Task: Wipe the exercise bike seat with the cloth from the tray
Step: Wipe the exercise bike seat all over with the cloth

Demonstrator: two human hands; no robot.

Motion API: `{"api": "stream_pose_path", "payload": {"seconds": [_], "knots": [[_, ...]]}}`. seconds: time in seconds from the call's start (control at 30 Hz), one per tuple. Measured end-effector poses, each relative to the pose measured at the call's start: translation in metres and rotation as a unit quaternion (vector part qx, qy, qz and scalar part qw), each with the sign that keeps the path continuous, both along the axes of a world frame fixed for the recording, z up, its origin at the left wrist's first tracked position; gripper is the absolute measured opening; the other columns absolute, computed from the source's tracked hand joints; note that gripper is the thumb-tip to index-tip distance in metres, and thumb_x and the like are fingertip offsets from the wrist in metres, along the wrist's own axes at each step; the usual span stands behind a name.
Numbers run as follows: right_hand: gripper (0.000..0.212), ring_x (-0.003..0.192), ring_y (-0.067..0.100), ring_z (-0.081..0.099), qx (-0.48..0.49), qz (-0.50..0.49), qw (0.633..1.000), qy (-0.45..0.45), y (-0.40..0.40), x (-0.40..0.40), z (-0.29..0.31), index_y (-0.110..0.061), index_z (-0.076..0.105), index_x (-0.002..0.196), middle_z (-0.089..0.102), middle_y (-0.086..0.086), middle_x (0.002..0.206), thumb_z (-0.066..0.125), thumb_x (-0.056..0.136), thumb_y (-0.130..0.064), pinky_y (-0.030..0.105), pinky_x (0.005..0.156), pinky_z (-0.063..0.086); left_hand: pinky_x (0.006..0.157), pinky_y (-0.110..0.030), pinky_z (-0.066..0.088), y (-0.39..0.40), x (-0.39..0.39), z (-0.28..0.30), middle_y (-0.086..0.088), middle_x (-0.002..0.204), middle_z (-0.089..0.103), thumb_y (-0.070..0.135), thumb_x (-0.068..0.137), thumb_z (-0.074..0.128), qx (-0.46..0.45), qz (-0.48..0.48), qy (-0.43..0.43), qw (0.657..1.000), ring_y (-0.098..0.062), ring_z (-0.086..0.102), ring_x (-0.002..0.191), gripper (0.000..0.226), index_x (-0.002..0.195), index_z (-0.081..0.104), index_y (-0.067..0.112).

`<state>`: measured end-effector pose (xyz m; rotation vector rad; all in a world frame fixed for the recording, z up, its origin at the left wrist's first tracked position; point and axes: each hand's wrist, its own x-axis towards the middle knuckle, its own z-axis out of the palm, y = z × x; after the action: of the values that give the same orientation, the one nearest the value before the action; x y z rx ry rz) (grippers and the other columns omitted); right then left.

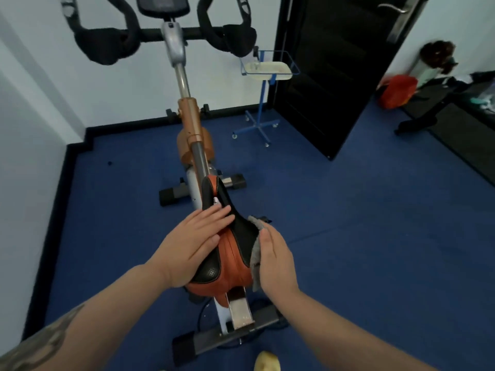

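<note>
The exercise bike's black and orange seat [233, 253] sits just below the middle of the view, nose pointing away from me. My left hand [195, 245] lies flat on its left side, fingers spread over the black top. A grey cloth [256, 245] is pressed against the seat's right edge under my right hand [276, 261], whose fingers are closed on it. The pale tray [267, 71] rests on a blue wheeled stand at the back, beside the door.
The bike's handlebars [166, 36] and post rise ahead toward the white wall. A black door [334, 76] stands open on the right. Dark furniture with clutter and a red bag [396, 92] fill the far right. Blue floor surrounds the bike.
</note>
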<state>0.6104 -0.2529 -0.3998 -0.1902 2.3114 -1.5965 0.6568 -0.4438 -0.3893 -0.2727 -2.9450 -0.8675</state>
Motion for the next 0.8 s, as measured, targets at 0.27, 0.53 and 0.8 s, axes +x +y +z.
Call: {"api": "stream_pose_path", "payload": {"seconds": [0.27, 0.53, 0.8], "knots": [[0.038, 0.091, 0.022, 0.063, 0.228, 0.136, 0.961, 0.08, -0.015, -0.026, 0.017, -0.022, 0.043, 0.122, 0.067, 0.003, 0.105, 0.023, 0.101, -0.046, 0.039, 0.077, 0.049, 0.117, -0.026, 0.006, 0.038, 0.014, 0.003, 0.011, 0.156, 0.015, 0.032, 0.1, 0.025, -0.045, 0.215, -0.044, 0.975, -0.003, 0.009, 0.143, 0.049, 0.148, 0.016, 0.027], [0.056, 0.149, 0.018, 0.013, 0.201, 0.232, 0.95, 0.061, 0.014, -0.014, 0.024, -0.033, 0.017, 0.154, 0.012, -0.001, 0.164, 0.032, 0.101, -0.046, 0.042, 0.12, 0.017, 0.118, -0.031, 0.006, 0.081, 0.039, 0.002, 0.007, 0.158, 0.008, 0.032, 0.101, 0.02, -0.023, 0.312, -0.036, 0.949, -0.007, 0.0, 0.144, 0.049, 0.148, 0.014, 0.023], [0.048, 0.141, 0.021, 0.036, 0.252, 0.188, 0.938, 0.146, 0.016, 0.002, 0.033, -0.034, 0.028, 0.151, 0.029, 0.003, 0.159, 0.03, 0.104, -0.039, 0.033, 0.11, 0.034, 0.118, -0.031, 0.0, 0.086, 0.052, 0.004, 0.007, 0.158, 0.002, 0.032, 0.1, 0.017, -0.032, 0.311, -0.041, 0.949, -0.008, -0.007, 0.144, 0.05, 0.149, 0.007, 0.023]]}}
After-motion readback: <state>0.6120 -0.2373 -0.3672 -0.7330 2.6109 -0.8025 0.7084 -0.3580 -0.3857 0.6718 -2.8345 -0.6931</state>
